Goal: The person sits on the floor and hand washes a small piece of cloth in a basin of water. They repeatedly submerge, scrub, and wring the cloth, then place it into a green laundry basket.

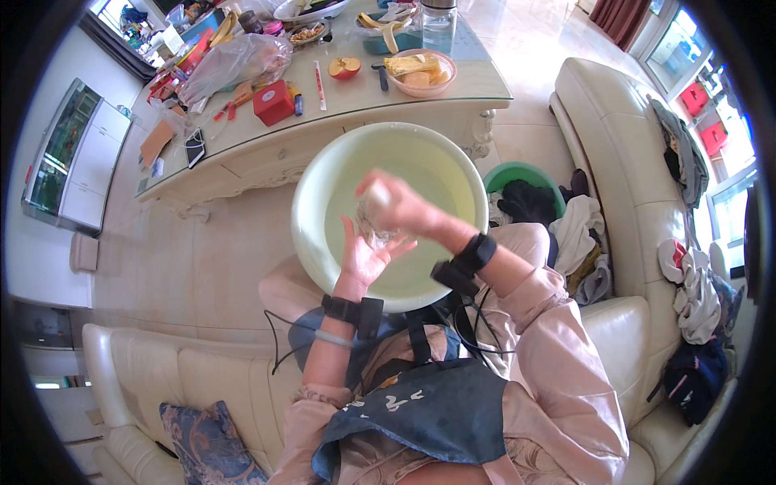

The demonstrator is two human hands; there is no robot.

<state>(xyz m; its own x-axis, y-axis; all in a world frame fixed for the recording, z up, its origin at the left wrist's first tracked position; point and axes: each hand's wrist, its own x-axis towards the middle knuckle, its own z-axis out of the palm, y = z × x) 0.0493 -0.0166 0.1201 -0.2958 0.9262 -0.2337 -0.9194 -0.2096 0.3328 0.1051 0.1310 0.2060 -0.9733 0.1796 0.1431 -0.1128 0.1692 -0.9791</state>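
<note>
A large pale green plastic basin with water in it sits before me, at my lap. Over its middle, my right hand is blurred by motion, its fingers closed around a small white object. What the object is, I cannot tell. Just under it is something clear and glistening, either water or a see-through item. Below that, my left hand is wet and palm up, with its fingers spread apart. Black bands with small boxes are strapped on both wrists.
Past the basin stands a glass-topped table with a pink bowl of food, half an apple and a red box. A green tub of clothes is on the right. Black cables hang near my left forearm.
</note>
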